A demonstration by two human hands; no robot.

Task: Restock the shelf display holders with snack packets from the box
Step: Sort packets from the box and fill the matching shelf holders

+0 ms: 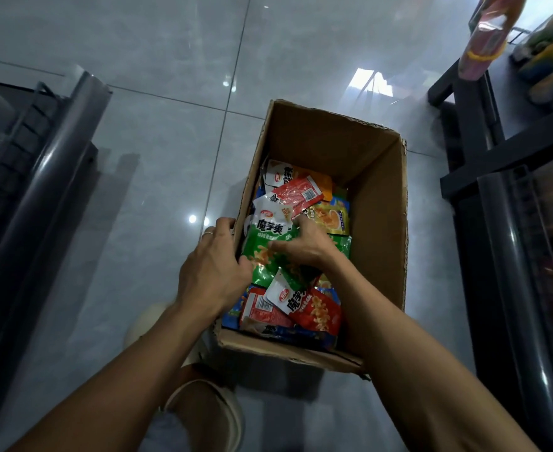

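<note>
On the floor stands a cardboard box (376, 203) with snack packets (317, 313) inside. The left hand (213, 272) grips its left wall. The right hand (304, 241) grabs a green packet (262, 252) inside.

A shop aisle: dark display racks (510, 151) holding packaged goods (484, 34) flank a glossy tiled floor (157, 132).

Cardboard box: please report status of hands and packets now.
Left hand grips the cardboard box rim. Right hand grips a green snack packet inside. Nothing in the way.
</note>
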